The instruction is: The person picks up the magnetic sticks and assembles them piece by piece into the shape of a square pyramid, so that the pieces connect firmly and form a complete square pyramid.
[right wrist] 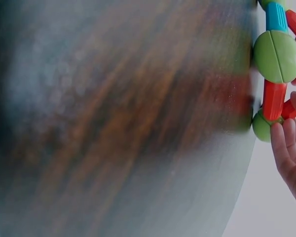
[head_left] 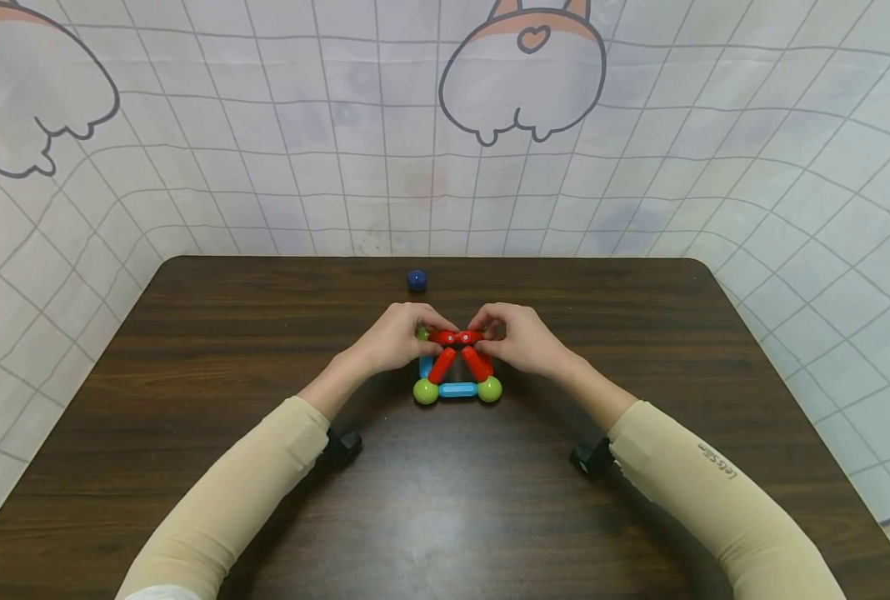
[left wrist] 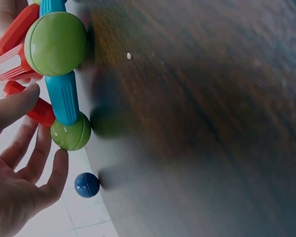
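A frame of toy building sticks and balls stands mid-table. Green balls [head_left: 426, 391] sit at its corners, with a light-blue stick [head_left: 457, 390] across the front. Two front red sticks [head_left: 442, 365] lean inward from the corner balls. My left hand [head_left: 392, 337] pinches the back left red stick [head_left: 441, 337] between thumb and fingers, and a fingertip touches the far green ball [left wrist: 71, 132] in the left wrist view. With thumb and fingers, my right hand [head_left: 523, 340] pinches the back right red stick [head_left: 471, 337]. The inner ends of these two sticks meet.
A dark blue ball [head_left: 417, 281] lies near the back edge of the brown wooden table [head_left: 265, 308], behind the frame. Behind and beside the table hangs a white gridded sheet [head_left: 385, 183]. Black wrist straps [head_left: 593, 458] show below both forearms.
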### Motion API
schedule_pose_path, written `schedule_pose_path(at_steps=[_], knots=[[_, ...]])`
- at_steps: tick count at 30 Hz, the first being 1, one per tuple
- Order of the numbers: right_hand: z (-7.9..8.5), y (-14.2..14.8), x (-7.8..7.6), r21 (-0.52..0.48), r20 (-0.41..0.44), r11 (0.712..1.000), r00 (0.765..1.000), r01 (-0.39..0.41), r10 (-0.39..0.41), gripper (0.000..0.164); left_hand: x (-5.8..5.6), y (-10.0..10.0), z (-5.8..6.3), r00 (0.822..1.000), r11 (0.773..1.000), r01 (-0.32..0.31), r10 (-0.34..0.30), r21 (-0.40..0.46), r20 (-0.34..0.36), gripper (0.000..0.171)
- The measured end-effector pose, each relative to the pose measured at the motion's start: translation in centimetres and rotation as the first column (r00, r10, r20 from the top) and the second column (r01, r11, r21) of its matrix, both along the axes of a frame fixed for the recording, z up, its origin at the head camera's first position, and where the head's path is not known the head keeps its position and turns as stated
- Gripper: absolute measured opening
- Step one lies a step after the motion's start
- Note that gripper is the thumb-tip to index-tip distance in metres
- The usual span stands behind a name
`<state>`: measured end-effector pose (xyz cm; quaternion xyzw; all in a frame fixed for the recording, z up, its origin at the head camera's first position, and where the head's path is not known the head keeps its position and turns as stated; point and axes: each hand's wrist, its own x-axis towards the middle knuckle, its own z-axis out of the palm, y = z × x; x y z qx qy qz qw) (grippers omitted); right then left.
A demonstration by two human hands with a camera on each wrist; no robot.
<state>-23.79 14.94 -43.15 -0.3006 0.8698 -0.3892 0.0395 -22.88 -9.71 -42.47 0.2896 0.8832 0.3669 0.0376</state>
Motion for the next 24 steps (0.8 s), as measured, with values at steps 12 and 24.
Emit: schedule_pose_path(at_steps=[12,24], knots=[[0.2,0.0,0.1,0.000,0.012,1.000,1.000,0.012,-0.012,0.019,-0.1,0.1,0.0,1.000,1.000,-0.007,0.008,-0.019,0.005,0.028],[-0.1,1.3,0.0,-0.038,0.141,0.989,0.980,0.146,-0.139,0.034,-0.8,-1.7,0.5,0.994,0.996,0.011,-0.021,0.093,0.107,0.041]])
